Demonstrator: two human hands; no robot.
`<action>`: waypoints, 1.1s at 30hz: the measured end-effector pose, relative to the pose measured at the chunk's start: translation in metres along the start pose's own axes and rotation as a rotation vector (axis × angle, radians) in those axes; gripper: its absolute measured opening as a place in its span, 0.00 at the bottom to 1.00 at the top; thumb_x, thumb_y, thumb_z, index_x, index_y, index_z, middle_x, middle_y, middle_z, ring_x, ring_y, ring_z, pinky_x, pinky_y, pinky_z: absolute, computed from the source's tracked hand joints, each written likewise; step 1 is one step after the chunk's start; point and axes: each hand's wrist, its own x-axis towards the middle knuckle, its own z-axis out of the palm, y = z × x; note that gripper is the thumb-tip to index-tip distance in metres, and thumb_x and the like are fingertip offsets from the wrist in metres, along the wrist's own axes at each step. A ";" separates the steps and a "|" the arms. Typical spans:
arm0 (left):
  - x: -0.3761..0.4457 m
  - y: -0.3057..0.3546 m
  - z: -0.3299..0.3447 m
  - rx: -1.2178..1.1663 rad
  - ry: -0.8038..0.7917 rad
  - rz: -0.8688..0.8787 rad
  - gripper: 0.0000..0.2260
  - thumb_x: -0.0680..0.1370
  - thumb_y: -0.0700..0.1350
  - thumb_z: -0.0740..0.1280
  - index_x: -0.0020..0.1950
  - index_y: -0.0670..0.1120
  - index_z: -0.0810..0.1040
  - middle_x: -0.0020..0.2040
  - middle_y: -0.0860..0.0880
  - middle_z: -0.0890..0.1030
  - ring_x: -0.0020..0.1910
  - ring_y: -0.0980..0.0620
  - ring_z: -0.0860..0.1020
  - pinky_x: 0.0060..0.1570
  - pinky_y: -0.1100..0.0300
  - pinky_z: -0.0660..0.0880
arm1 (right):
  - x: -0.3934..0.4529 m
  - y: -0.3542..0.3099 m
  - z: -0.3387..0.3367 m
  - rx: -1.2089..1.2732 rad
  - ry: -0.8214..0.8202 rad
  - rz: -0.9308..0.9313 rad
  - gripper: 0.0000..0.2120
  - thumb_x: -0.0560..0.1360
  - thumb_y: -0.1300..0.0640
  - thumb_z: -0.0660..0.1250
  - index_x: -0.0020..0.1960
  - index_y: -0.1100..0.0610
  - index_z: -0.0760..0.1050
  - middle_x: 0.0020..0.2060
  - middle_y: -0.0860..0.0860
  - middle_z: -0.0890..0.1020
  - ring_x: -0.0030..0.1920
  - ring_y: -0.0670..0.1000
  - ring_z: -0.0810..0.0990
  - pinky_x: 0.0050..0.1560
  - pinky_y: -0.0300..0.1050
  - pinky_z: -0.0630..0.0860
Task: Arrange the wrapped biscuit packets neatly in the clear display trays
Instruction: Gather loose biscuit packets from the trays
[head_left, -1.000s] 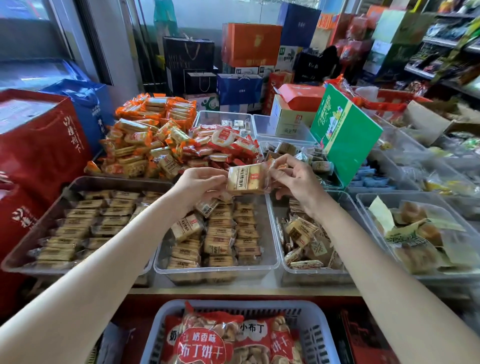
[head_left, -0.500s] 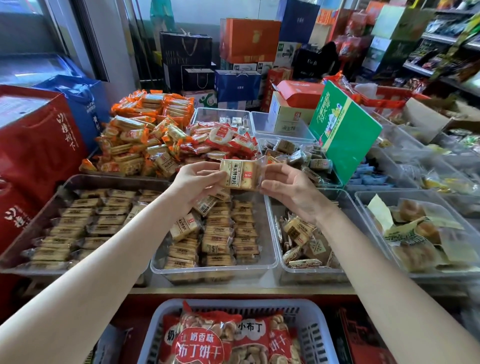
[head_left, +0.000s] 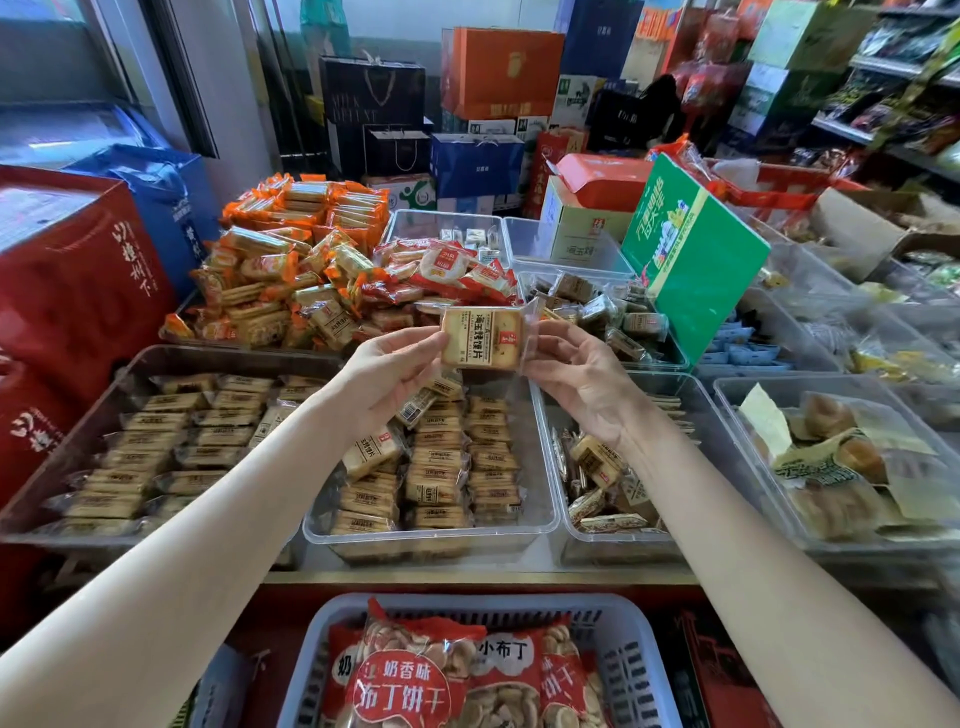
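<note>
Two hands are holding a single wrapped biscuit packet (head_left: 482, 338) up in the air above the far end of the middle clear tray (head_left: 545, 467), at the front edge of the table (head_left: 467, 574). The left hand (head_left: 387, 371) is pinching the packet's left side between thumb and fingers, while the right hand (head_left: 576, 374) is pinching the crimped clear flap at its right end. The packet is showing a pale golden, roughly square biscuit inside transparent film, with a cream label panel carrying dark vertical characters and a small red mark. Below it, matching packets are lying in tidy rows in the middle tray, with a few tilted loose ones at its far left corner. The left tray (head_left: 156, 358) is holding further neat rows, and the right tray (head_left: 722, 421) is holding a loose jumble of packets. Orange-wrapped snacks (head_left: 291, 260) are heaped towards the table's back left, and a green box (head_left: 696, 260) is leaning further back on the right.
</note>
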 end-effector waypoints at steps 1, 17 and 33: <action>0.001 -0.001 0.000 -0.007 0.005 0.002 0.06 0.71 0.39 0.68 0.47 0.42 0.81 0.40 0.46 0.85 0.34 0.58 0.81 0.35 0.70 0.78 | 0.000 0.000 -0.001 -0.006 0.027 -0.003 0.17 0.68 0.76 0.64 0.51 0.60 0.74 0.42 0.54 0.81 0.42 0.50 0.82 0.49 0.42 0.81; 0.004 -0.005 -0.005 0.161 0.159 0.108 0.05 0.76 0.35 0.65 0.41 0.41 0.75 0.34 0.49 0.84 0.32 0.56 0.82 0.37 0.66 0.80 | -0.004 0.004 -0.003 -0.025 0.051 0.123 0.04 0.75 0.68 0.64 0.48 0.63 0.75 0.38 0.54 0.83 0.38 0.49 0.84 0.42 0.39 0.81; 0.014 -0.042 -0.027 0.727 0.087 0.156 0.06 0.74 0.37 0.69 0.39 0.43 0.75 0.37 0.49 0.82 0.33 0.58 0.79 0.36 0.67 0.76 | 0.008 0.029 -0.027 -0.999 0.174 0.117 0.14 0.70 0.57 0.74 0.54 0.53 0.74 0.54 0.50 0.78 0.51 0.52 0.80 0.54 0.50 0.78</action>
